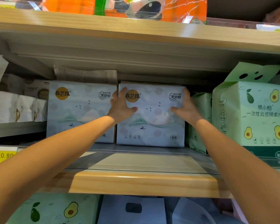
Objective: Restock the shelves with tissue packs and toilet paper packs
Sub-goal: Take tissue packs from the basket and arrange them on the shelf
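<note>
A pale blue tissue pack [153, 125] with a gold round logo and a mountain print stands upright on the middle shelf [144, 162]. My left hand [121, 105] grips its upper left edge, thumb on the front. My right hand [185, 105] grips its upper right edge the same way. A second identical blue pack [78, 113] stands right beside it on the left, touching or nearly touching.
Green avocado-print packs [250, 113] stand to the right, one slim green pack [199, 120] close to my right hand. White packs [14, 107] fill the left. A wooden shelf lip [144, 183] runs in front. Orange packs [152, 7] sit above; more packs below.
</note>
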Demonstrator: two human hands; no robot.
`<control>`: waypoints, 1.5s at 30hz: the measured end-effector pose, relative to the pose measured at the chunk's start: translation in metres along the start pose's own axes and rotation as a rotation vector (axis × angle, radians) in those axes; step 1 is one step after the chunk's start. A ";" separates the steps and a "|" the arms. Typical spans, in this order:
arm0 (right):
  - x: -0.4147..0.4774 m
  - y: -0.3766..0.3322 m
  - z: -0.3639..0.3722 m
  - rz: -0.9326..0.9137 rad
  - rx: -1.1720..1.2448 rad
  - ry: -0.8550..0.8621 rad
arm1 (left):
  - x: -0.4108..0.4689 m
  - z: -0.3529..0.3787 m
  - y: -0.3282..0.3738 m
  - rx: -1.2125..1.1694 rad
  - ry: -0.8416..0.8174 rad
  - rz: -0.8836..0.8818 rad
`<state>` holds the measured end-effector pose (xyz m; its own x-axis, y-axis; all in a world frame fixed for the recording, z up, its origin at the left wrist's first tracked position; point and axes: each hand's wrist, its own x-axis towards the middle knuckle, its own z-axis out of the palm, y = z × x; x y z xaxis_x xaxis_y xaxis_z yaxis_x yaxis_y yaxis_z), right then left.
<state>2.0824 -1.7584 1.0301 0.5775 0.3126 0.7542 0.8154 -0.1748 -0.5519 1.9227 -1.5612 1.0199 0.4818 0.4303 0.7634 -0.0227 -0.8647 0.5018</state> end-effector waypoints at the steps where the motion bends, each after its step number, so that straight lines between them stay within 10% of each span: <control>1: 0.000 -0.001 0.000 0.001 -0.001 0.004 | 0.000 0.000 0.000 -0.002 0.000 0.001; 45: -0.018 -0.016 -0.010 -0.075 0.091 0.079 | -0.004 -0.004 0.009 -0.066 0.136 0.083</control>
<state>2.0592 -1.7710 1.0290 0.5193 0.2465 0.8183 0.8515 -0.0675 -0.5200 1.9169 -1.5698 1.0229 0.3528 0.3929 0.8492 -0.1175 -0.8818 0.4568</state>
